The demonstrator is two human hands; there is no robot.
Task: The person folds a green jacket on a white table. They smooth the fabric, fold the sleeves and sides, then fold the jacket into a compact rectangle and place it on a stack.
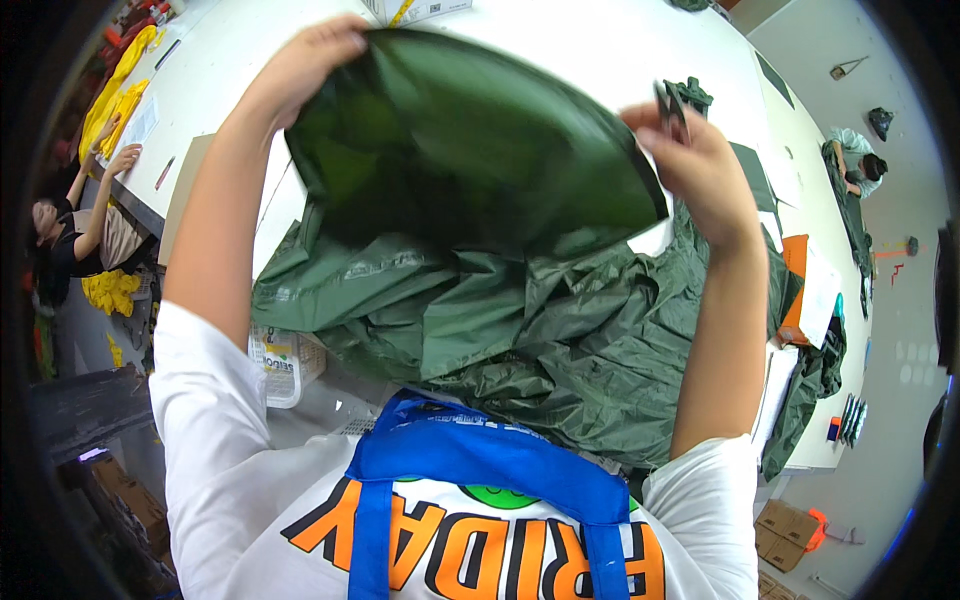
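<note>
Table [560,35] before them, a worker [225,450] holds up green fabric [480,150] over its near side, the rest bunched below. Left hand [320,60] pinches one corner; right hand [698,168] grips the right edge plus a dark tool [671,106], too blurred for me to name.

The person's left hand [318,55] and right hand [685,150] raise a dark green, thin, glossy fabric [480,140] by its upper edge above the white, smooth tabletop [560,45]; the lower folds bunch toward the tabletop's near edge. A small black tool [668,105] (its exact kind is unclear) sits in the right hand. Bright yellow, crumpled cloth [120,110] lies along the tabletop's left edge, near a co-worker's hands [124,158].
</note>
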